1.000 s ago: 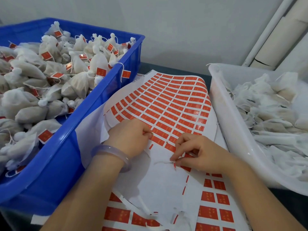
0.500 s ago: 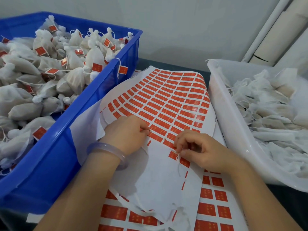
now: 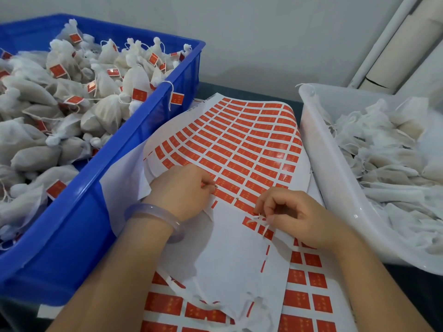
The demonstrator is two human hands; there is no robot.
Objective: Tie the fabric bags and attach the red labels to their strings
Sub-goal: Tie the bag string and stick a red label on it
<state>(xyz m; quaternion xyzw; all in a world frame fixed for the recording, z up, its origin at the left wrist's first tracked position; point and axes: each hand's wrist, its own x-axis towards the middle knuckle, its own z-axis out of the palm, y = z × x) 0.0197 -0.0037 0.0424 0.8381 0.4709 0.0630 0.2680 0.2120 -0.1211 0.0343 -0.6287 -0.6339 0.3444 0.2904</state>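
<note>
Bottom of frame: a lower label sheet (image 3: pixel 306 279) lies flat, with rows of red labels showing at the bottom centre and lower right. Over it lies a top label sheet (image 3: pixel 227 255). Its near half is bare white backing with torn strips curling at the lower edge, and its far half carries full red rows.

Both forearms enter from the bottom edge. A pale translucent bracelet (image 3: pixel 153 213) sits on the left wrist.

Left hand (image 3: pixel 182 192): knuckles up on the top sheet, fingers curled under, thumb and fingertip pinching a red label (image 3: pixel 208 185) at the nearest full row.

Right hand (image 3: pixel 297 216): just right of centre, fingers curled, thumb and forefinger pinching a thin white string (image 3: pixel 254 220) that lies across the last labels at the bare edge. The hands are near each other but apart.

Left of frame: a blue crate (image 3: pixel 79 224) piled with tied bags (image 3: pixel 105 113), white fabric with red labels on their strings. One label hangs over the crate's right rim.

Right of frame: a clear bin (image 3: pixel 330 178) holds unlabelled bags (image 3: pixel 388 164), flat and loose.

Far: a dark counter (image 3: pixel 239 92) strip shows between the containers, with a grey wall behind it. A white pipe (image 3: pixel 381 37) runs along the upper right.
</note>
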